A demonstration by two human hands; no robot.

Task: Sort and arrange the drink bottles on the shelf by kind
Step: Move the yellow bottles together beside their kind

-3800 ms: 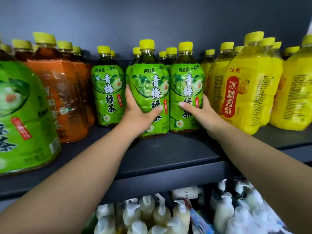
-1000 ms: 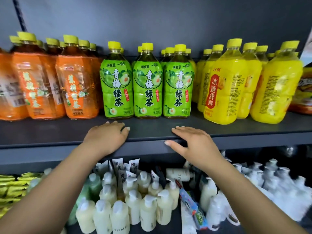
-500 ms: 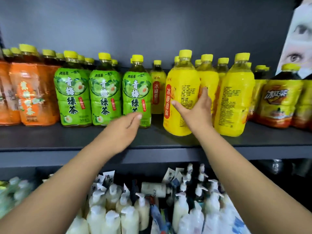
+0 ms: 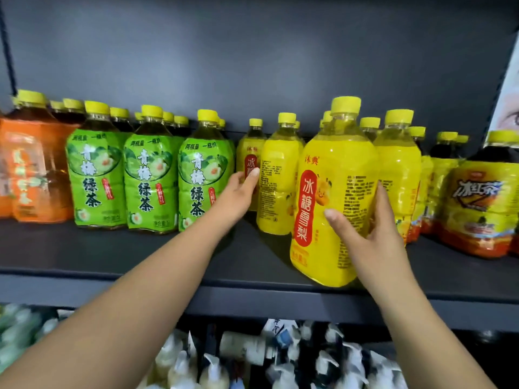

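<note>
Nearest, below the shelf (image 4: pixel 112 254), stood blurred white pump bottles (image 4: pixel 213 369). At the shelf's front edge the right hand (image 4: pixel 373 234) gripped the front yellow bottle (image 4: pixel 323 192), thumb across its label and fingers (image 4: pixel 383 200) curled round its right side; the bottle stood upright, red label facing out. Further in, the left hand (image 4: pixel 238 195) reached between the green and yellow groups, its fingers (image 4: pixel 254 175) nearly straight and holding nothing, the tips at the red label of a rear yellow bottle (image 4: pixel 252 148). More yellow bottles (image 4: pixel 398 169) stood just behind and beside the gripped one. To the left stood a row of green tea bottles (image 4: pixel 151 178), then orange bottles (image 4: pixel 31 175) at the far left. Dark tea bottles (image 4: pixel 483 203) with yellow labels stood on the right. Behind everything rose the grey back panel (image 4: pixel 252 51).
</note>
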